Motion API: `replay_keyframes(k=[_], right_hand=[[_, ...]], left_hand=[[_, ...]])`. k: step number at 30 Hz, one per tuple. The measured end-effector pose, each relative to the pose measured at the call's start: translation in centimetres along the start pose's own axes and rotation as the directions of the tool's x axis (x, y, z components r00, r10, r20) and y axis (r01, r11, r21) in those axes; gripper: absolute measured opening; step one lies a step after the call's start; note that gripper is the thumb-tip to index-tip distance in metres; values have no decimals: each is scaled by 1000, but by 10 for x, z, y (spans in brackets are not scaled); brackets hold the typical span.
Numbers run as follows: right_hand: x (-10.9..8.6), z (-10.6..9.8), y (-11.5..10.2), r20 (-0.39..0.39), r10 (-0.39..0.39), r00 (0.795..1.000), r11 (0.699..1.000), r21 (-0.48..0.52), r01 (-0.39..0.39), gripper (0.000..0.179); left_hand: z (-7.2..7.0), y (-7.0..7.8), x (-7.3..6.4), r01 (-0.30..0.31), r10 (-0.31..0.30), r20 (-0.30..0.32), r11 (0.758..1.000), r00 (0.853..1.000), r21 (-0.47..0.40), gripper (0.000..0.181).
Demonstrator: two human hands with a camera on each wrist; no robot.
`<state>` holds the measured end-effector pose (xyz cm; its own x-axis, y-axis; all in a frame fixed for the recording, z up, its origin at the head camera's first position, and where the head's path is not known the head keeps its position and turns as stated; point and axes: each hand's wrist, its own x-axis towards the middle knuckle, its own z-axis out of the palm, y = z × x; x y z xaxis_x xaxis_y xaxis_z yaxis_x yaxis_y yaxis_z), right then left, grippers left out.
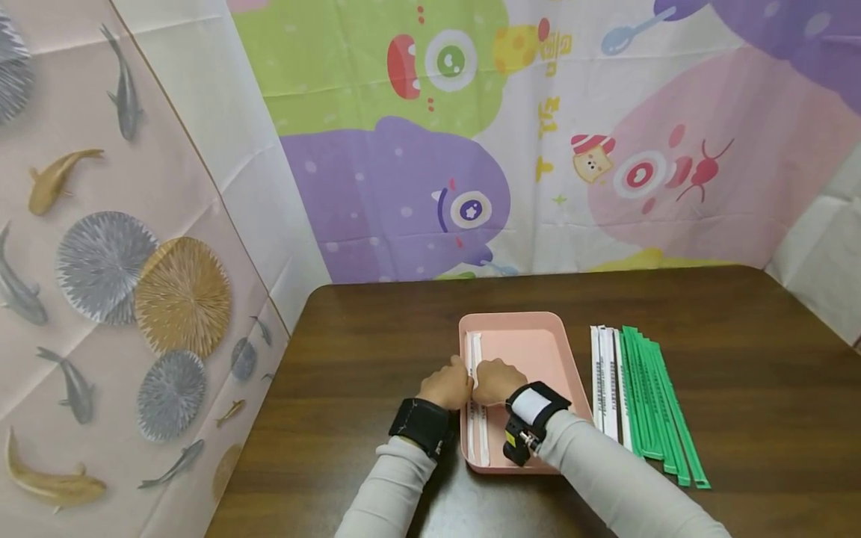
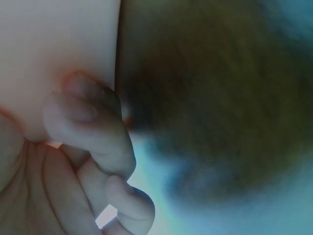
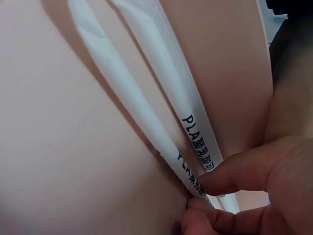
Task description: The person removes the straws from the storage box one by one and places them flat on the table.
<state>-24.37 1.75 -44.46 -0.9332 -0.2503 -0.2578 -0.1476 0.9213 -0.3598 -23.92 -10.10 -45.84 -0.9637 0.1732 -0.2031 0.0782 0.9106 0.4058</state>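
Two white paper-wrapped straws (image 1: 480,433) lie lengthwise along the left side of a pink tray (image 1: 531,332). My left hand (image 1: 446,385) reaches over the tray's left rim, fingers curled, at the middle of the straws. Right beside it, my right hand (image 1: 498,382) is curled over the straws, its fingertips hidden from above. In the right wrist view, a thumb (image 3: 234,174) and finger pinch one wrapped straw (image 3: 132,100) near its printed lettering; the second straw (image 3: 168,63) lies alongside. Curled left fingers (image 2: 93,127) show against the tray in the left wrist view.
To the tray's right lie several white wrapped straws (image 1: 608,381) and several green wrapped strips (image 1: 655,396), side by side. A brown wooden table (image 1: 356,344) carries everything. Printed cloths (image 1: 403,187) hang behind and to the left.
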Motion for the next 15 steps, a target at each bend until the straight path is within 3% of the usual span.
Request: replay_keyframes(k=[9, 12, 15], right_hand=[[1, -2, 8, 11, -27, 1000, 1000, -7, 27, 18], [-6, -17, 16, 17, -64, 998, 998, -7, 64, 16], [-16, -45, 30, 28, -100, 995, 995, 10, 100, 17]], left_hand=[[2, 3, 0, 9, -9, -1, 1000, 1000, -1, 28], [4, 4, 0, 11, -11, -3, 1000, 1000, 2, 30], [6, 3, 0, 8, -8, -7, 1000, 1000, 3, 32]])
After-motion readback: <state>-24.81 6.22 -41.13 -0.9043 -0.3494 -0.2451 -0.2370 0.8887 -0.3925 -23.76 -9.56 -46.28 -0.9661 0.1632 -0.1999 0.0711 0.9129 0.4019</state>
